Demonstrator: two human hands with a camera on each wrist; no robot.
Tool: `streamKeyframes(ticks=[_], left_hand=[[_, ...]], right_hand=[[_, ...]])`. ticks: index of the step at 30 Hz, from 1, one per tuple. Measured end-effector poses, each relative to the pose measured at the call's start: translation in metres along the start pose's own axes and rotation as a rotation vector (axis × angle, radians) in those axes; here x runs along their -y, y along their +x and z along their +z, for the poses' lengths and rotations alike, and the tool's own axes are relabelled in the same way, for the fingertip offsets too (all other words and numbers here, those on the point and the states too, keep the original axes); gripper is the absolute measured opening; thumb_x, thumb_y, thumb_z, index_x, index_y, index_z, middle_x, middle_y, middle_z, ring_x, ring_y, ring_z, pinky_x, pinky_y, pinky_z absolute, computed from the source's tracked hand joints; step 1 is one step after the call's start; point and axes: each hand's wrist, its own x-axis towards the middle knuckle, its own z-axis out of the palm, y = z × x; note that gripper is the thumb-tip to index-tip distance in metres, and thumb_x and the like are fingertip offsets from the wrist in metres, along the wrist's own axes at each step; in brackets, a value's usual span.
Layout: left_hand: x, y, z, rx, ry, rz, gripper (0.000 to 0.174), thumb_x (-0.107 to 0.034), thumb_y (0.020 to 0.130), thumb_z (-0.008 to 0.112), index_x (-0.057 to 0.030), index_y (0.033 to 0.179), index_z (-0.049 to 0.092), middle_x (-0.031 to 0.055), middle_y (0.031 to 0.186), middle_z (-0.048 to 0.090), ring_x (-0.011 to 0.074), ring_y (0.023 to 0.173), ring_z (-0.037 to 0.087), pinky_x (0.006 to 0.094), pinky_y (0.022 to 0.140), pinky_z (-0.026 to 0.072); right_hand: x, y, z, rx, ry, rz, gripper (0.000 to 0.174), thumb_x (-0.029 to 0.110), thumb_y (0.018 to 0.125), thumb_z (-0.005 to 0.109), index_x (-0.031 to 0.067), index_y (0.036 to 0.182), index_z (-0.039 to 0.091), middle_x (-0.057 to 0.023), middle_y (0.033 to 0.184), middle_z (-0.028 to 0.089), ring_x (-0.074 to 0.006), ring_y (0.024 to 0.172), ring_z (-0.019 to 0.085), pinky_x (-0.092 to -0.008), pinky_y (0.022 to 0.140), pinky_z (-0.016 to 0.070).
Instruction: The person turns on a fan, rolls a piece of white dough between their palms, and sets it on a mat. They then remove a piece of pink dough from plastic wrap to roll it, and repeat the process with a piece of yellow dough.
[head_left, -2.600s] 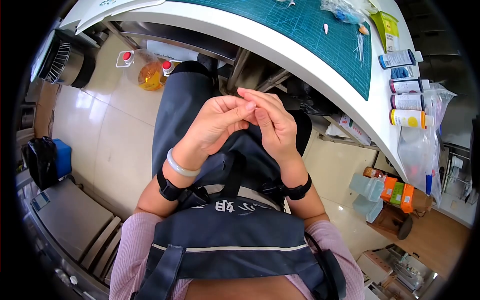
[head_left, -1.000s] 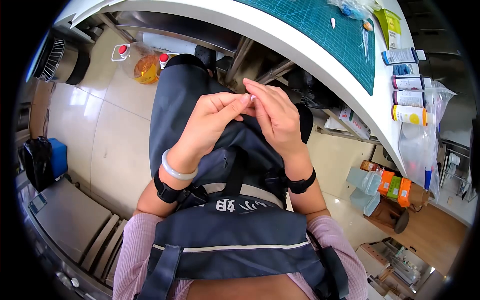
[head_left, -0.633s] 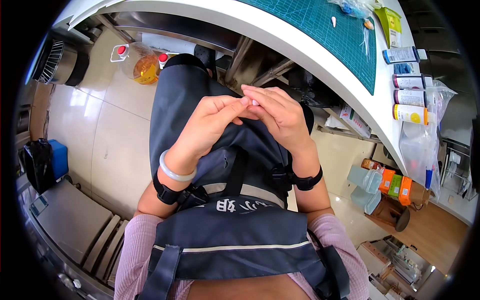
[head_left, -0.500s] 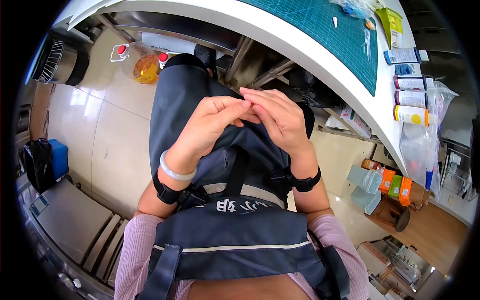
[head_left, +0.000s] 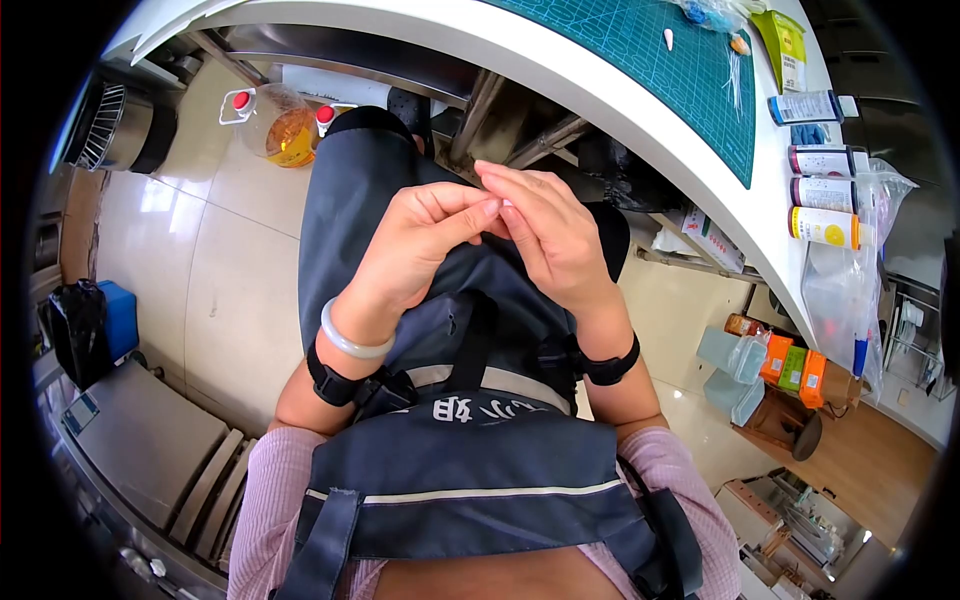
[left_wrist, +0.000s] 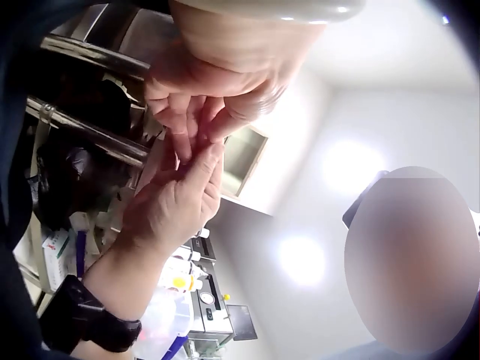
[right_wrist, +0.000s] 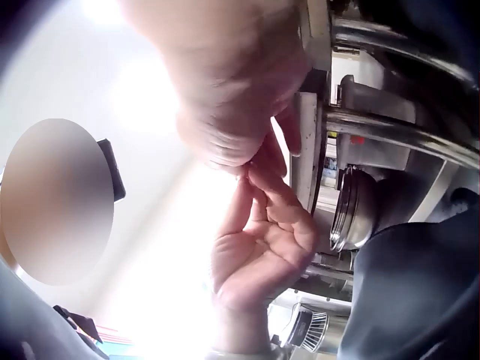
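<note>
Over the lap, my left hand (head_left: 415,240), with a pale bangle at the wrist, meets my right hand (head_left: 565,240) at the fingertips. Left thumb and forefinger pinch a tiny pale pinkish-white piece (head_left: 507,203), mostly hidden by the fingers. The right thumb presses the same piece from the other side against the right fingers, which lie long and close together. Both wrist views show the fingertips meeting, with the piece barely visible. A similar small pale pink teardrop-shaped piece (head_left: 668,39) lies on the green cutting mat (head_left: 640,90).
The white table (head_left: 420,22) curves ahead of the lap. Along its right side stand several small bottles (head_left: 822,228), a green-yellow packet (head_left: 780,50) and a clear plastic bag (head_left: 835,290). Thin white strands (head_left: 735,80) lie on the mat. An oil jug (head_left: 285,130) stands on the floor.
The fingertips stay together while the right fingers shift slightly back and forth against the left ones. The pale piece showed more plainly a second ago. The head view has turned slightly.
</note>
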Motion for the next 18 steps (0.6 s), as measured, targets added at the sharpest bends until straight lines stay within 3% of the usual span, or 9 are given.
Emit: streamKeyframes(ticks=[3,7,13,15,18], left_hand=[[-0.010,-0.003,0.006,-0.085,0.095,-0.064,0.022,-0.016,0.090,0.056,0.0019,0.097,0.067,0.0087,0.088,0.068,0.0111,0.080,0.062,0.0217,0.071,0.0432],[-0.015,-0.005,0.006,-0.084,0.086,-0.156,0.029,-0.021,0.091,0.051,0.0020,0.102,0.066,0.0079,0.093,0.068,0.0119,0.088,0.062,0.0225,0.075,0.0425],[-0.013,-0.006,0.007,-0.070,0.184,-0.132,0.029,-0.019,0.089,0.051,0.0028,0.103,0.065,0.0093,0.095,0.068,0.0144,0.091,0.063,0.0233,0.075,0.0424],[-0.013,-0.005,0.006,-0.055,0.171,-0.120,0.029,-0.019,0.089,0.052,0.0029,0.102,0.065,0.0101,0.095,0.068,0.0148,0.090,0.063,0.0235,0.075,0.0424],[-0.011,-0.004,0.003,-0.062,0.117,-0.139,0.029,-0.018,0.088,0.050,0.0030,0.099,0.066,0.0119,0.095,0.068,0.0157,0.089,0.064,0.0238,0.075,0.0425]], right_hand=[[-0.005,0.000,0.002,-0.010,-0.242,-0.076,0.025,0.007,0.079,0.063,0.0002,0.103,0.061,-0.0100,0.104,0.064,-0.0272,0.086,0.060,-0.0340,0.074,0.0493],[-0.006,0.001,-0.003,0.056,-0.314,-0.087,0.025,0.008,0.078,0.065,0.0001,0.102,0.060,-0.0090,0.101,0.064,-0.0260,0.086,0.060,-0.0335,0.073,0.0494],[-0.010,-0.002,-0.010,0.161,-0.100,-0.012,0.028,0.007,0.080,0.064,-0.0004,0.107,0.061,-0.0122,0.102,0.065,-0.0281,0.085,0.062,-0.0327,0.073,0.0499],[-0.011,-0.004,-0.006,0.109,0.066,0.079,0.025,0.013,0.081,0.064,0.0015,0.103,0.063,-0.0116,0.097,0.065,-0.0253,0.082,0.062,-0.0335,0.074,0.0485],[-0.011,-0.004,-0.002,0.025,0.095,0.036,0.019,0.013,0.085,0.061,0.0018,0.100,0.064,-0.0125,0.100,0.065,-0.0249,0.084,0.063,-0.0322,0.072,0.0474]])
